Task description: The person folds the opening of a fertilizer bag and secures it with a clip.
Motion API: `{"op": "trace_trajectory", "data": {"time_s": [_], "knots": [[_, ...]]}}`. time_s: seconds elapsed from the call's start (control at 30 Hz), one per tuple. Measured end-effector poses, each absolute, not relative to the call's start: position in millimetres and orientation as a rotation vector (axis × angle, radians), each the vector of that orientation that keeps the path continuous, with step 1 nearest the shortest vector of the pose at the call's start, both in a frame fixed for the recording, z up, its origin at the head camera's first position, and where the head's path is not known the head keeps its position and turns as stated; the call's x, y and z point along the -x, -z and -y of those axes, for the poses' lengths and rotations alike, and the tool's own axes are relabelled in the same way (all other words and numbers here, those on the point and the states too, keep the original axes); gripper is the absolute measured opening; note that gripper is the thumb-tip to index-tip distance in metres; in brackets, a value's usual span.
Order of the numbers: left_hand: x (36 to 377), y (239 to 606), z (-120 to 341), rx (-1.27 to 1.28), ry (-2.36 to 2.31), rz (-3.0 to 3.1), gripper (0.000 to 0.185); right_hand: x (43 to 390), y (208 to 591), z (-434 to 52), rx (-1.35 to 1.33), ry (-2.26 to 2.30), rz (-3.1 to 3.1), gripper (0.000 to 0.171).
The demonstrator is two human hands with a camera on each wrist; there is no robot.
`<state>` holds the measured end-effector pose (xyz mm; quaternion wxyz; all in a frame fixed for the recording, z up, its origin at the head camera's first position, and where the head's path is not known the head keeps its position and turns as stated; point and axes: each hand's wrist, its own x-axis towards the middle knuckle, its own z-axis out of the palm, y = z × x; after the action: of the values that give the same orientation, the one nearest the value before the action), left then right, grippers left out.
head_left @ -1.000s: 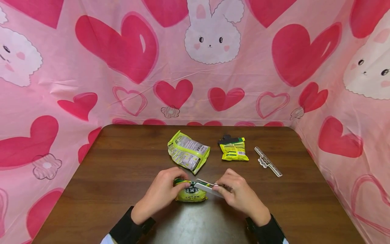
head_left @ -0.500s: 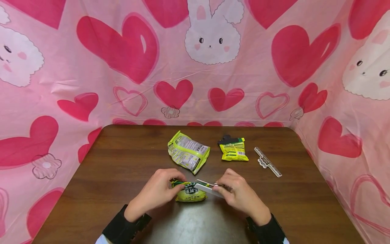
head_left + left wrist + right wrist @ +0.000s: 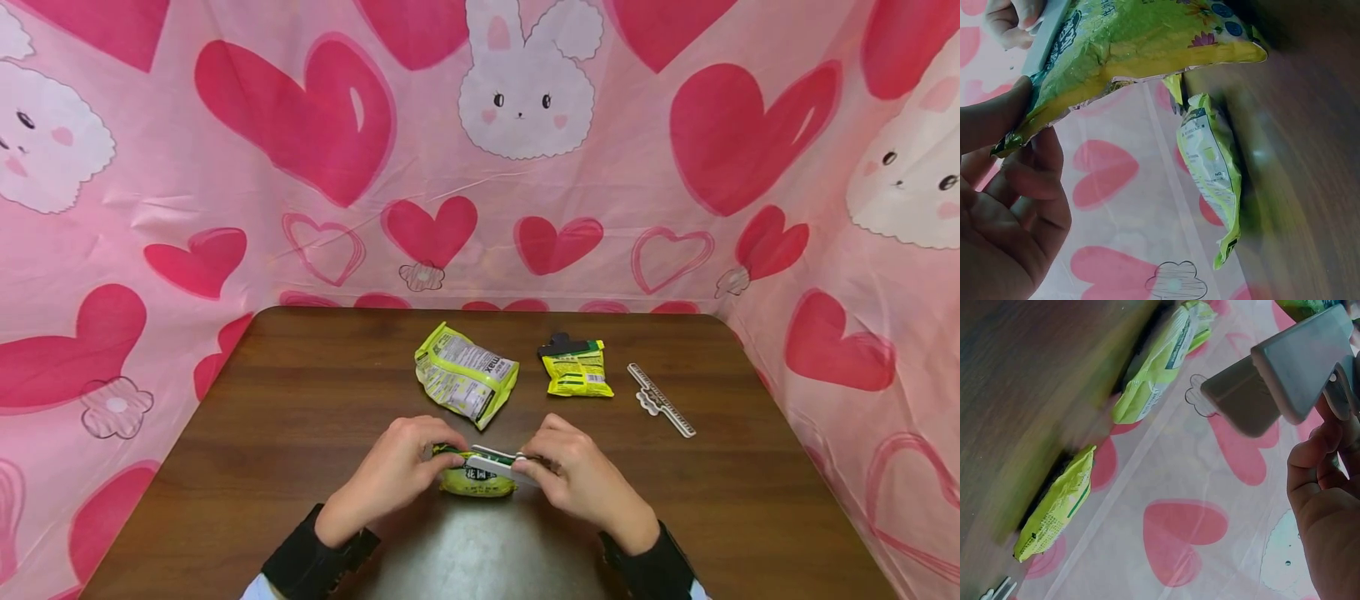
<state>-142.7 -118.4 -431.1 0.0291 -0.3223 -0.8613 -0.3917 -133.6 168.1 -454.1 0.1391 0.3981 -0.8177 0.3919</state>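
Head view: the left hand [image 3: 397, 471] pinches the top edge of a small green snack bag [image 3: 477, 480] that sits near the front of the tabletop [image 3: 300, 417], between both hands. The right hand [image 3: 577, 479] grips a white sealing clip [image 3: 495, 463], laid along the bag's folded top. Farther back lie a larger yellow-green bag [image 3: 465, 375], a small bag already closed with a black clip [image 3: 576, 367], and 1 spare white clip [image 3: 662, 398] to its right. Judging from this, 1 bag is sealed, this one is partway, and the larger bag is unclipped.

Left wrist view: the left hand [image 3: 1010, 212] holds the bag's [image 3: 1147, 37] crimped corner between thumb and fingers; the clip [image 3: 1047, 31] runs along the edge above.

Right wrist view: the right hand [image 3: 1329, 487] has its fingers curled round the clip's [image 3: 1291, 362] hinge end; whether the clip is snapped closed cannot be told.

Compared with 0.5 s ago, the clip has slid further left over the bag top and the hands have drawn closer together.
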Motion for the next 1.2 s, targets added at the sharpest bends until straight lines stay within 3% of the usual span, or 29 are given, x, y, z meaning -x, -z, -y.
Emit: {"op": "trace_trajectory", "data": {"time_s": [0.63,1.2], "knots": [[143.4,429.3,119.3,0.924,1.282,2.688,0.018,133.6,455.9,-165.7,-1.129,-1.124,2.405,0.013],[145.2,420.7,131.1,1.145,1.253,2.7,0.017,131.8,459.1,-165.1,-1.155,-1.135,2.41,0.008]]}}
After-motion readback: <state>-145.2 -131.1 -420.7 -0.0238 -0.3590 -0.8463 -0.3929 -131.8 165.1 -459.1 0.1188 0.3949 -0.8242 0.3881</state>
